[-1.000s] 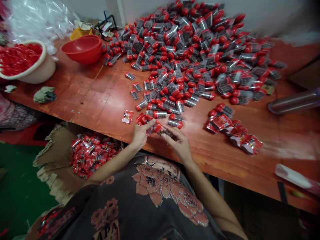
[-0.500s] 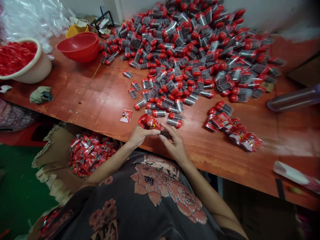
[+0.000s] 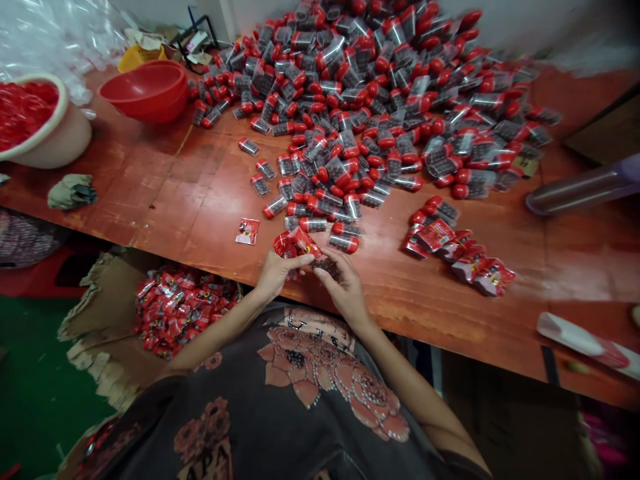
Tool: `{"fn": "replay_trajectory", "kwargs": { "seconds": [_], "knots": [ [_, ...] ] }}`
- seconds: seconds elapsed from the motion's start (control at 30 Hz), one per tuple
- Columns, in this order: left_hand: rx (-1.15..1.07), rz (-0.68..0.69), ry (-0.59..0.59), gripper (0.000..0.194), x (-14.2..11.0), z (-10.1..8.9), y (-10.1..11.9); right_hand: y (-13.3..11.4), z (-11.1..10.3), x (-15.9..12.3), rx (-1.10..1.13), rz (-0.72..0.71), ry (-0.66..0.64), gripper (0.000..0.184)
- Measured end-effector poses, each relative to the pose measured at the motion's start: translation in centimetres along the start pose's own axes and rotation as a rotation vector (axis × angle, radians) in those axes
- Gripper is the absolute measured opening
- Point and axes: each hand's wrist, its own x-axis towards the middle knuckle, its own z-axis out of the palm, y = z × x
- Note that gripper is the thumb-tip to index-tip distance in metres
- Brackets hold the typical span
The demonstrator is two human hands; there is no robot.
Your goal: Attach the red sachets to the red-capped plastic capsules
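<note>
Red sachets [image 3: 185, 310] fill a cardboard box [image 3: 103, 303]; red caps [image 3: 23, 110] fill a basin [image 3: 70, 140].

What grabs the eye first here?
A huge heap of red-capped clear plastic tubes covers the far side of the red-brown wooden table. At the near edge, the left hand and right hand meet at a red foil sachet. Below, lower left, a torn cardboard box holds many more red sachets.
</note>
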Motion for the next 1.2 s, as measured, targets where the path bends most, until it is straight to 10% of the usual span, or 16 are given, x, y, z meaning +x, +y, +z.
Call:
{"fn": "replay_trajectory", "kwargs": {
  "seconds": [1.2],
  "knots": [
    [-0.123,0.19,0.122,0.03,-1.4,2.5,-1.0,0.0,0.9,-0.5,0.205,0.074,0.117,0.042]
  ]
}}
